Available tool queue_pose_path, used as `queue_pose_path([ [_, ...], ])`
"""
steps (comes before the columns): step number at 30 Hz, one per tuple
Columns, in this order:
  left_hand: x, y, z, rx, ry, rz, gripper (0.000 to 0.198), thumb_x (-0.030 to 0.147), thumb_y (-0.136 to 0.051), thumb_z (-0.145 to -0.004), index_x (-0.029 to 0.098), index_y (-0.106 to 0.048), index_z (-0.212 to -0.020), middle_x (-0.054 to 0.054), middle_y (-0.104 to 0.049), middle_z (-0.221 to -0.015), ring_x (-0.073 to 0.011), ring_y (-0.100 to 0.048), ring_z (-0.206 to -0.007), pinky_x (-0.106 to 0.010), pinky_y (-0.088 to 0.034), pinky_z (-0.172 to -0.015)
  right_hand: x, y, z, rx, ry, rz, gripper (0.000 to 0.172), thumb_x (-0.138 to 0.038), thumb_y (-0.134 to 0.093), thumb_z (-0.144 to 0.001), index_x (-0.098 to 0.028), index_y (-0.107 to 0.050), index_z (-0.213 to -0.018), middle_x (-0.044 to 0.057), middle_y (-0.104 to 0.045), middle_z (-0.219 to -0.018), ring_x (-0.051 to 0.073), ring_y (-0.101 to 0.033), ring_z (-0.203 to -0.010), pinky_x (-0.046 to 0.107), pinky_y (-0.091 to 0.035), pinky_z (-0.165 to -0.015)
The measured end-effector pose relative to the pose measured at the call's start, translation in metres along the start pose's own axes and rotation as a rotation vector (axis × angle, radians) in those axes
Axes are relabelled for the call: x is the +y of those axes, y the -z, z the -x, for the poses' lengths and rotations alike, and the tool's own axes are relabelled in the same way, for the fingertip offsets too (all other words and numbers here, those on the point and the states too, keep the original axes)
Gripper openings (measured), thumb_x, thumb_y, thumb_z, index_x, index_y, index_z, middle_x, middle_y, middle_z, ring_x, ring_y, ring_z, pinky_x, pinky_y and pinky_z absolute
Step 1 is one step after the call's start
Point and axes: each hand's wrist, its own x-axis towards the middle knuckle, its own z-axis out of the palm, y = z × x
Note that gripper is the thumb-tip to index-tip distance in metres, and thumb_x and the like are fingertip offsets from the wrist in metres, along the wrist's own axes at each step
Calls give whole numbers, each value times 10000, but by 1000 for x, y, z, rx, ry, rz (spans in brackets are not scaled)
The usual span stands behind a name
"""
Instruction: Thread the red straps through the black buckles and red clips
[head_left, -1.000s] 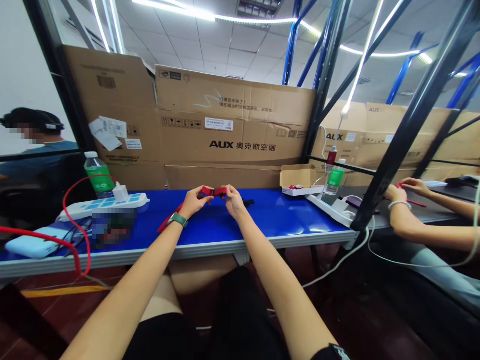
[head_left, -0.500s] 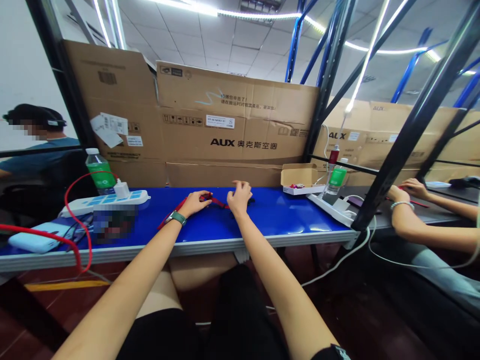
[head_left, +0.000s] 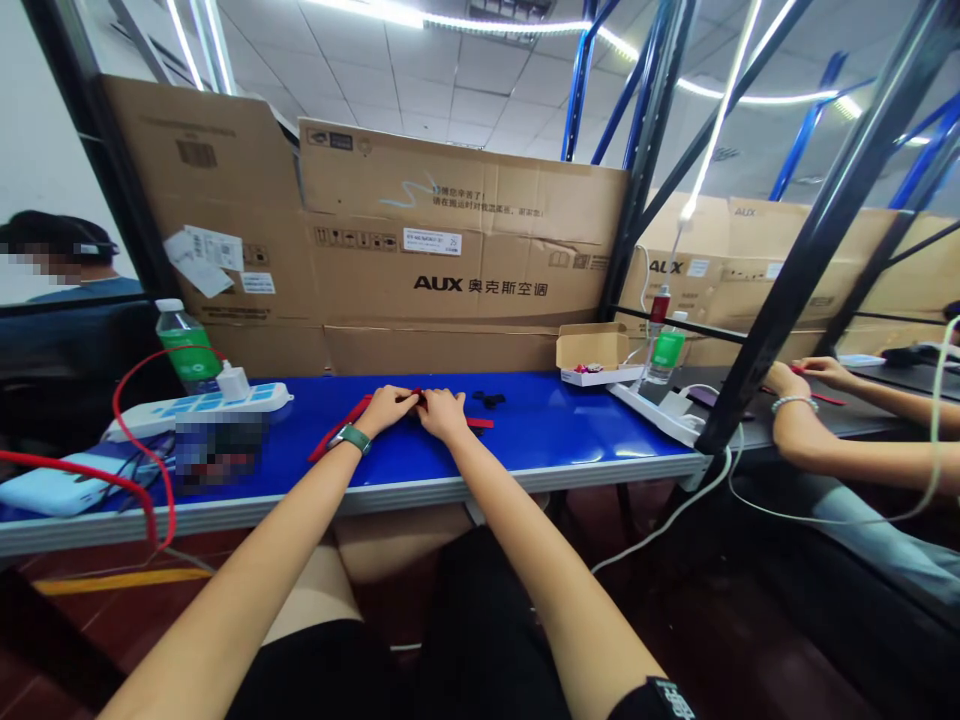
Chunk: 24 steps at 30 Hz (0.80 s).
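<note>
Over the blue tabletop, my left hand (head_left: 386,408) and my right hand (head_left: 444,412) meet at the fingertips. Both are closed on a red strap (head_left: 337,432), which looks like flat webbing. One length of it runs down to the left beside my watch, and another end pokes out to the right below my right hand. Something small and dark shows between the fingers, too hidden to name. A few small black pieces (head_left: 489,400) lie on the table just right of my right hand.
A power strip (head_left: 202,408), a green-labelled bottle (head_left: 184,350) and a light-blue power bank (head_left: 64,487) stand on the left. An open small carton (head_left: 596,360) sits back right, near a second power strip (head_left: 660,415) and a black post. Another person's hands work at right.
My right hand has come down and left, from raised above the table to meet my left hand at the strap. The black pieces are now uncovered.
</note>
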Motion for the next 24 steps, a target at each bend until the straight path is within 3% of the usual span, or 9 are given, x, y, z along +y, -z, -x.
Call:
queue_pose_path([
  [9, 7, 5, 0, 178, 28, -145, 318, 379, -579, -800, 162, -807, -759, -95, -769, -715, -271, -688, -749, -291, -428, -641, 0, 6, 0, 25, -121, -43, 261, -406, -619, -917, -261, -713, -1112, 112, -738, -1075, 283, -630, -1089, 484, -300, -996],
  [24, 12, 27, 4, 756, 244, -201, 290, 366, -479, -915, 188, -620, -735, -115, -704, -761, -243, -630, -753, -310, -401, -695, 9, 11, 0, 116, -197, 35, 163, -283, -613, -932, -199, -698, -1043, 140, -721, -1089, 271, -628, -1072, 445, -323, -986],
])
